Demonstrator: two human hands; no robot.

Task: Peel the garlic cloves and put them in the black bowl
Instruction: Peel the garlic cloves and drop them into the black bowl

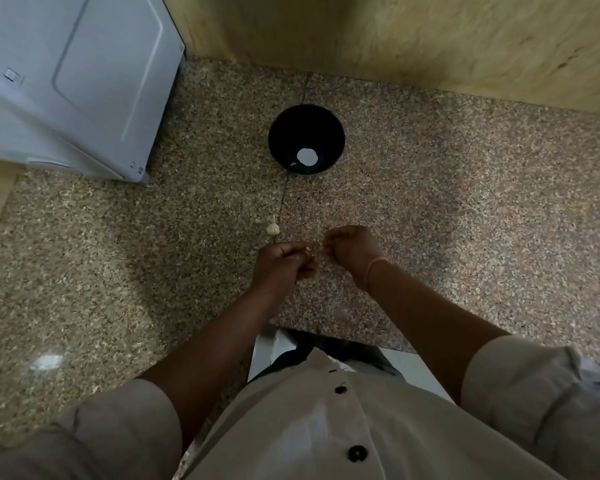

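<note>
Hands are bunched up right over the middle of the counter (465,202), so this is the peeling step, mid-clove I'd say. The left hand (284,265) and right hand (350,251) meet at the fingertips, both with fingers curled in and pinched on one small pale clove (310,250) held between them. It's tiny and half hidden by the fingers, so I can't tell how much skin is off, or which hand is holding and which is picking.

The rest of the garlic bulb (273,228) sits on the counter just beyond the left hand, not touching it. The black bowl (281,133) is farther back, well apart from the hands and roughly straight ahead of them. There's a bright white patch at the bottom that looks like glare, with a small pale speck beside it. Can't say whether that's a peeled clove.

My guess on what's next: finish stripping the skin, which calls for a firm hold with one hand while the other pulls the papery bit away. Then it's a reach forward over the bulb to drop the bare clove in the bowl, and back for another one. A big white appliance (66,81) sits off in the far left corner, out of the way.
</note>
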